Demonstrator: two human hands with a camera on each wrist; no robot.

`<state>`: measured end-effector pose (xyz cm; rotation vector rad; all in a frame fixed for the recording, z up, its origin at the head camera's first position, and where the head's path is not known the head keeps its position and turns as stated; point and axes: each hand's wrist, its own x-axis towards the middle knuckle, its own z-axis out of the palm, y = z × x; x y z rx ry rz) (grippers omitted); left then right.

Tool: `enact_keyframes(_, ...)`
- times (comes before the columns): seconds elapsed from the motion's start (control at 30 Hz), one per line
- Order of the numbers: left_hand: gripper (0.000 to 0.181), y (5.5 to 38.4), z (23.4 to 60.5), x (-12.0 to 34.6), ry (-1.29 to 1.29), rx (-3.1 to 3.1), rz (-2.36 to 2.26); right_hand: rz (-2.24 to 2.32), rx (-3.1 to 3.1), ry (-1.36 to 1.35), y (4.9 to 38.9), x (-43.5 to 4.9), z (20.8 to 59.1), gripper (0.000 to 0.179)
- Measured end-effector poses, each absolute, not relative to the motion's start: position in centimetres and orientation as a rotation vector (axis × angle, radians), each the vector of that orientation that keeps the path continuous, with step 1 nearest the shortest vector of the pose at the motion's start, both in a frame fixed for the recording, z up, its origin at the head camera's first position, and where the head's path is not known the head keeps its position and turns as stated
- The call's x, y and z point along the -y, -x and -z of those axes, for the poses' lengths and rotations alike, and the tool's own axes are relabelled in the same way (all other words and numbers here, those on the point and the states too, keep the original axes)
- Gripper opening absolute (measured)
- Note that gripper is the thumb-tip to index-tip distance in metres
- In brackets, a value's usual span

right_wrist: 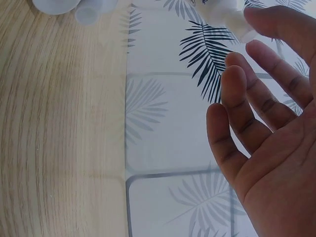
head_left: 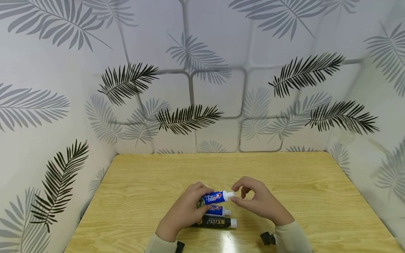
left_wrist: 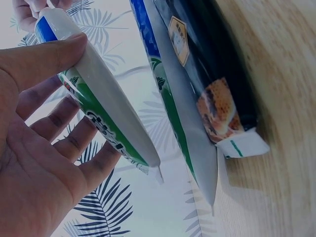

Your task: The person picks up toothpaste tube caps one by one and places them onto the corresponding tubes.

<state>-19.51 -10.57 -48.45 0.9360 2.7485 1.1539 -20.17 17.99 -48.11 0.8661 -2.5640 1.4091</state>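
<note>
My left hand (head_left: 191,203) holds a blue, white and green toothpaste tube (head_left: 214,198) just above two other tubes. In the left wrist view, the thumb lies across that tube (left_wrist: 101,94) and the fingers support its other side. At the tube's white cap (head_left: 231,194), the thumb and forefinger of my right hand (head_left: 257,200) pinch from either side; the other fingers are loosely bent. A second blue toothpaste tube (head_left: 216,210) and a black toothpaste tube (head_left: 218,222) with a white cap lie side by side beneath, their tail ends partly hidden by the left hand in the head view.
The wood-grain table (head_left: 152,179) extends around both hands. Behind it and at its sides rises a pale wall covering (head_left: 218,95) with a leaf pattern. A dark wrist strap piece (head_left: 268,238) shows beside the right sleeve.
</note>
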Motion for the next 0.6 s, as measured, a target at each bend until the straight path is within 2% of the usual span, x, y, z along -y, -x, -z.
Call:
enact_keyframes(0.3, 0.042, 19.43, 48.46, 10.53, -0.948, -2.753, -1.144, -1.409, 2.536, -0.903, 20.19, -18.12, 48.19, 0.032)
enact_keyframes(0.6, 0.041, 19.33, 48.53, 10.45, -0.977, -2.749, -1.159, -1.435, 2.547, -0.924, 20.10, -18.02, 48.02, 0.023)
